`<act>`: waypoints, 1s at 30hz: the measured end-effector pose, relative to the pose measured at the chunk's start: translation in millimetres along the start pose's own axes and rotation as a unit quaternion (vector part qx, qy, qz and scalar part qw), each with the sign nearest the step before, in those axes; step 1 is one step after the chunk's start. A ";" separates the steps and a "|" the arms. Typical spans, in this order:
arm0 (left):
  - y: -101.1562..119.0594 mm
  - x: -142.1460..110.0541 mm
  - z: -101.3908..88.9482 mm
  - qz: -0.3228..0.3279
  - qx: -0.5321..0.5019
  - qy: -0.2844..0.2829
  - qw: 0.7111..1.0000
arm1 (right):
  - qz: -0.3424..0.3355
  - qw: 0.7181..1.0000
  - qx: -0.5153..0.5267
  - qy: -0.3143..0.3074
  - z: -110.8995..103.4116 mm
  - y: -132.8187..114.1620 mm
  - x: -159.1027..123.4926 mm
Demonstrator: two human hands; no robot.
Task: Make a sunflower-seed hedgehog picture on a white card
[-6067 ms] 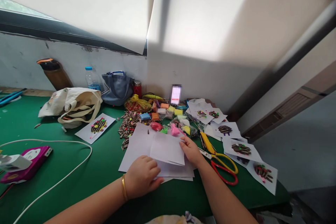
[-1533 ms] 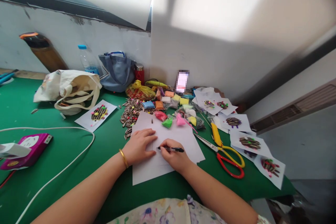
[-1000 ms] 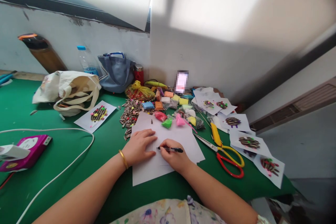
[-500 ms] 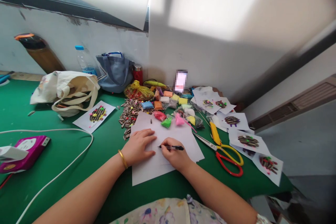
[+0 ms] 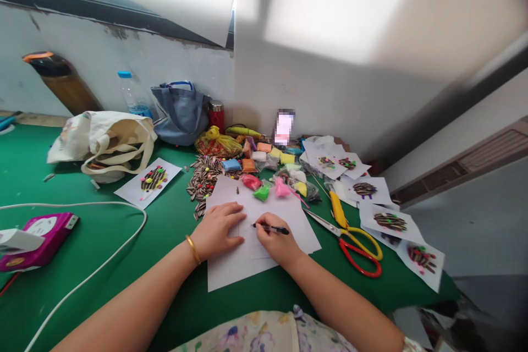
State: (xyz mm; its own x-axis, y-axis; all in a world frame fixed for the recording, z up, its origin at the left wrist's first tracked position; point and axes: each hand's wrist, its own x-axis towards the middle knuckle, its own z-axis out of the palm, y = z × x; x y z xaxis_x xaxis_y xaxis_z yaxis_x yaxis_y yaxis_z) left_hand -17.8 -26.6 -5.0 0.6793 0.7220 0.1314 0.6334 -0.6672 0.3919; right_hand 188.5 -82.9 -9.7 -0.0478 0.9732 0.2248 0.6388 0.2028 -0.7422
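White paper sheets [image 5: 231,275] lie overlapping on the green table in front of me. My left hand [image 5: 218,230] rests flat on the left side of the top sheet, fingers spread, a gold bangle at its wrist. A black pen [image 5: 274,229] is pinched in my right hand [image 5: 275,241], its tip pointing left at the paper. Faint marks show near the tip. One loose sunflower seed [image 5: 237,190] sits on the sheet above my left hand. Packets of coloured clay, among them a green one [image 5: 261,192] and a pink one [image 5: 282,187], lie along the paper's far edge.
Scissors with red and yellow handles [image 5: 361,250] and a yellow utility knife [image 5: 338,209] lie right of the paper. Seed-decorated cards [image 5: 390,221] spread further right. A sunflower seed pile [image 5: 202,176], cloth bag [image 5: 103,143] and white cable [image 5: 103,264] are to the left.
My right hand and the pen have shifted slightly right and up across the paper. My left hand stays in place.
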 end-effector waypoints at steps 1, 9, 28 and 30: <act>0.1 0.0 -0.1 0.000 0.002 -0.001 1.000 | 0.001 1.000 0.001 -0.001 -0.1 -0.2 0.1; 1.1 0.6 -1.7 -0.003 0.010 -0.010 1.000 | -0.002 1.000 0.002 0.002 0.5 0.4 0.4; -4.1 0.8 -0.5 -0.009 0.024 -0.018 1.000 | 0.043 0.996 0.083 0.011 -1.9 2.3 2.7; -4.4 1.2 -0.9 -0.008 0.023 -0.018 1.000 | 0.043 0.995 0.087 0.007 -1.7 2.6 3.4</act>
State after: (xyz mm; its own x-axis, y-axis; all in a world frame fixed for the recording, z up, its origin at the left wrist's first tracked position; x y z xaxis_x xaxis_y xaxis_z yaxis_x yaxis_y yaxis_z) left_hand -20.1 -22.6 -5.8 0.6814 0.7260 0.0930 0.6599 -0.6643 0.3509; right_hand 191.3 -79.2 -9.8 0.0117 0.9865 0.1635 0.4978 0.1361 -0.8565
